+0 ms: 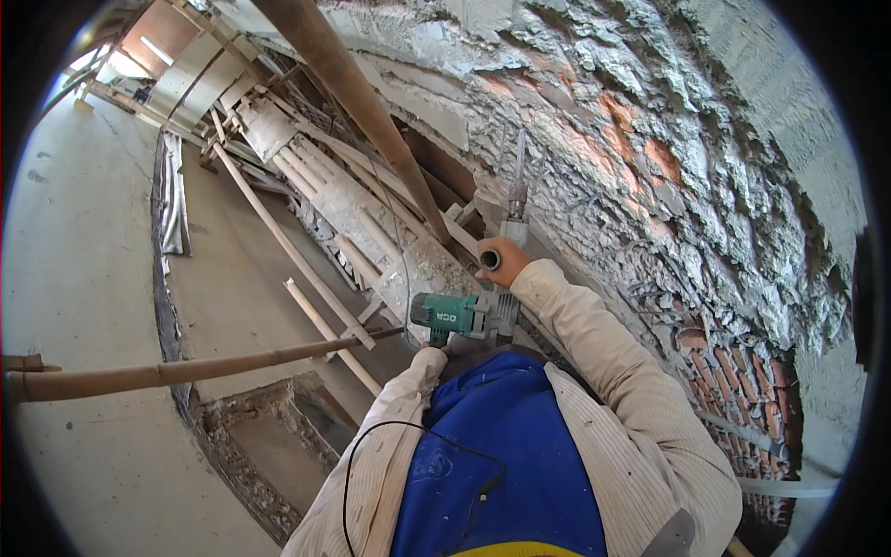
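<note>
Nearest you: blue shirt front and pale striped sleeves, a thin black cable (408, 429) looping across your chest; it probably feeds the tool, though I can't trace its end.

Green rotary hammer drill (461, 316) sits just above your chest, held in tight, likely so you can lean into it; your left hand (445, 345) is at the rear grip under the body, mostly hidden, so I can't tell how its fingers lie; your right hand (502, 259) is clenched around the grey side handle, which looks like bracing against twist.

Drill's long axis runs from your chest up and away; the chisel bit (516, 176) points into the plastered brick wall (668, 167), tip at or touching the rough mortar; exact contact is unclear.

Just left of the tool: a bamboo pole (186, 371) crossing horizontally, and a thicker pole (353, 93) rising diagonally past the wall; both look like scaffold members.

Farther left: stacked timber boards (306, 186) along the wall base, a shallow rubble-edged pit (269, 446) in the concrete floor (83, 260).
</note>
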`<state>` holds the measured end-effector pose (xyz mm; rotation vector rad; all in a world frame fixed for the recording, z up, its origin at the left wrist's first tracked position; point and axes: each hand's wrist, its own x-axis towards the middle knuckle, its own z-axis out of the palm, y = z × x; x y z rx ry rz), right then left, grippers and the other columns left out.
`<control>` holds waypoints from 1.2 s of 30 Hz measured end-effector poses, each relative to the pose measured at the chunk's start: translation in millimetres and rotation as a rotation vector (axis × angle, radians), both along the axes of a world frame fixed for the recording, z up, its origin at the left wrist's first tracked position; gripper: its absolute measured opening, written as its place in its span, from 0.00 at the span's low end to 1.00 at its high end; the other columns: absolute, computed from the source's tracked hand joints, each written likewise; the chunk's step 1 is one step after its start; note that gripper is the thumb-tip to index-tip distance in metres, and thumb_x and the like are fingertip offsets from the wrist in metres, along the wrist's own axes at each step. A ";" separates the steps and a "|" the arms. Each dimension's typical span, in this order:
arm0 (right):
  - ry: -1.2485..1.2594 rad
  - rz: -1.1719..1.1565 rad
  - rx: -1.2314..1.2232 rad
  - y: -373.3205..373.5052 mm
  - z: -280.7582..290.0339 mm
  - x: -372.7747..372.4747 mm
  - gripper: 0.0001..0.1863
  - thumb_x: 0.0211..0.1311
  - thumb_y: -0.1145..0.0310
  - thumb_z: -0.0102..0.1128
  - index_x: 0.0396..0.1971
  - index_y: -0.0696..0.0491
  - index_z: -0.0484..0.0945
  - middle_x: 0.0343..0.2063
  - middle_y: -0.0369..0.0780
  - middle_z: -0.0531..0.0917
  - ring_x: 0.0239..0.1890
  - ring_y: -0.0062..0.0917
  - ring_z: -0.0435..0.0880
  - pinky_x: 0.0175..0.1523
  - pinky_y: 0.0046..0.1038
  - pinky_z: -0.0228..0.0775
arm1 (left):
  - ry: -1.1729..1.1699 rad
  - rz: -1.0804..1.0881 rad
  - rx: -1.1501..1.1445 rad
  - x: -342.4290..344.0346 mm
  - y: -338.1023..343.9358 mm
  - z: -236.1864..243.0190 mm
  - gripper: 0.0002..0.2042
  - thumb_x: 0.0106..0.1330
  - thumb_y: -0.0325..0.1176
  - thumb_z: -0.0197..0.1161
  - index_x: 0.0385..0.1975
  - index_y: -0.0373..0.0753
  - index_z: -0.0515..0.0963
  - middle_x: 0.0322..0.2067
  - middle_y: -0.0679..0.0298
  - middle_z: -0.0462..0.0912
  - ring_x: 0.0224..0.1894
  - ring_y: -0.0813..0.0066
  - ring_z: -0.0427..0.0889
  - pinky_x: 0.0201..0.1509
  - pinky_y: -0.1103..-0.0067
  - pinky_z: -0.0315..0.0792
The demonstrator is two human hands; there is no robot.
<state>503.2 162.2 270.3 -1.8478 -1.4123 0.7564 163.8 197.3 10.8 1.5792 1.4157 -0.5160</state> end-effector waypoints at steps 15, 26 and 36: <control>0.014 -0.058 0.146 -1.5 -0.2 -3.5 0.25 0.35 0.68 0.80 0.35 0.55 0.77 0.36 0.47 0.79 0.44 0.44 0.78 0.50 0.37 0.69 | -0.020 0.026 -0.004 11.4 -0.3 4.4 0.29 0.59 0.50 0.65 0.55 0.39 0.68 0.46 0.59 0.79 0.47 0.66 0.79 0.50 0.68 0.72; 0.066 -0.073 0.203 0.2 22.8 3.9 0.21 0.35 0.71 0.76 0.25 0.59 0.69 0.24 0.48 0.74 0.34 0.46 0.76 0.40 0.40 0.66 | 0.013 0.005 -0.025 34.5 16.0 40.5 0.30 0.59 0.50 0.64 0.56 0.39 0.67 0.48 0.59 0.78 0.48 0.66 0.79 0.50 0.67 0.72; 0.020 -0.043 0.019 7.3 3.2 23.1 0.30 0.39 0.63 0.80 0.44 0.56 0.76 0.42 0.46 0.78 0.48 0.40 0.77 0.55 0.35 0.67 | -0.079 0.065 0.061 39.8 22.6 56.8 0.24 0.59 0.46 0.66 0.51 0.39 0.71 0.40 0.56 0.79 0.39 0.60 0.78 0.43 0.70 0.73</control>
